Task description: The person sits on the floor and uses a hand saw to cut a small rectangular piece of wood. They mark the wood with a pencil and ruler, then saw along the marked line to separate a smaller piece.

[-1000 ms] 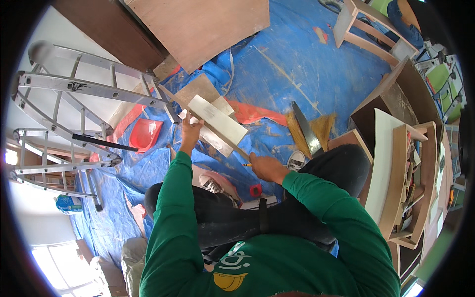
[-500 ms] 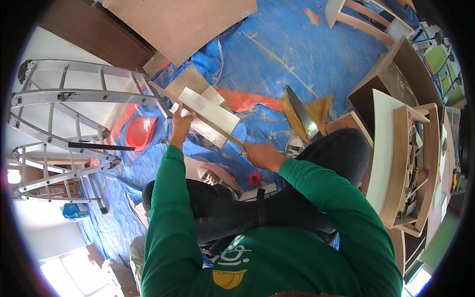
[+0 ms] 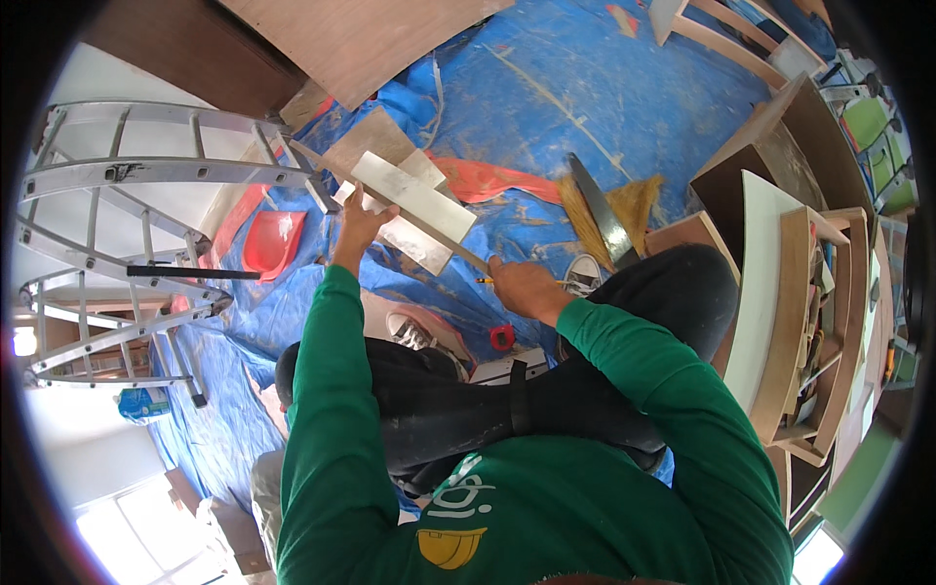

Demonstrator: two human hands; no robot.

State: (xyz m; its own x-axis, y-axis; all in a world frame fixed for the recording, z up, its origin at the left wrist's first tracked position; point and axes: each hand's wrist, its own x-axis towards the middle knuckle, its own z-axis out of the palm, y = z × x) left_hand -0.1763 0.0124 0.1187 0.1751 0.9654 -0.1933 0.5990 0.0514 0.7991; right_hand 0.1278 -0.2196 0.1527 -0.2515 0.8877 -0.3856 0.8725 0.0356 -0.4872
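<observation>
A long thin wooden strip (image 3: 444,246) runs slantwise along a pale rectangular board (image 3: 412,203). My left hand (image 3: 361,226) lies over its middle part, forefinger stretched out and thumb apart, touching the strip. My right hand (image 3: 526,290) is closed around the near right end of the strip. A yellow pencil (image 3: 484,281) also sticks out from between its fingers. Another pale board (image 3: 417,246) lies on the near side of the strip. Beneath them are brownish board pieces (image 3: 369,141). The undersides of my fingers are hidden.
A handsaw (image 3: 600,214) lies across a straw broom (image 3: 634,210) on the blue tarp (image 3: 546,88). A red dustpan (image 3: 274,244) and aluminium ladders (image 3: 156,175) are at left. A red tape measure (image 3: 502,337) sits near my shoes. Wooden drawers (image 3: 790,322) stand at right.
The view has shifted slightly. My left thumb has spread a little further from the forefinger. My right hand stays at the strip's end with the pencil.
</observation>
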